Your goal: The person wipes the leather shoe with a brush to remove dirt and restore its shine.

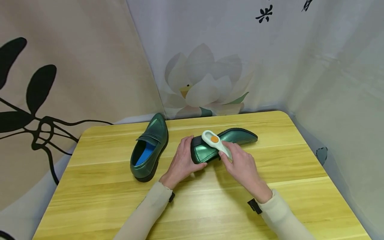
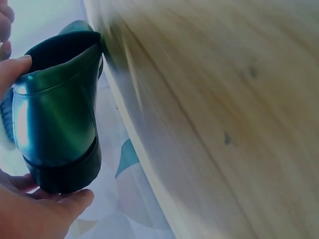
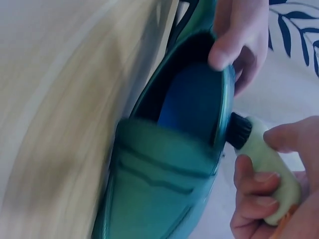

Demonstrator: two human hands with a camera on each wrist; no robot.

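A dark green loafer (image 1: 240,135) is turned on its side, toe to the right. My left hand (image 1: 184,160) grips its heel end; in the left wrist view the thumb lies at the collar and fingers are under the heel (image 2: 65,174). My right hand (image 1: 241,165) holds a small white brush (image 1: 225,150) with an orange spot, fingers curled round its handle. In the right wrist view, the brush's black bristles (image 3: 239,131) meet the loafer's outer side, just below the opening. A blue insole (image 3: 192,102) shows inside.
The matching green loafer (image 1: 153,136) stands upright on the wooden table (image 1: 102,200), left of my left hand. Behind the table hangs a pale curtain (image 1: 210,26) printed with flowers and leaves. The table's back edge runs just beyond both loafers.
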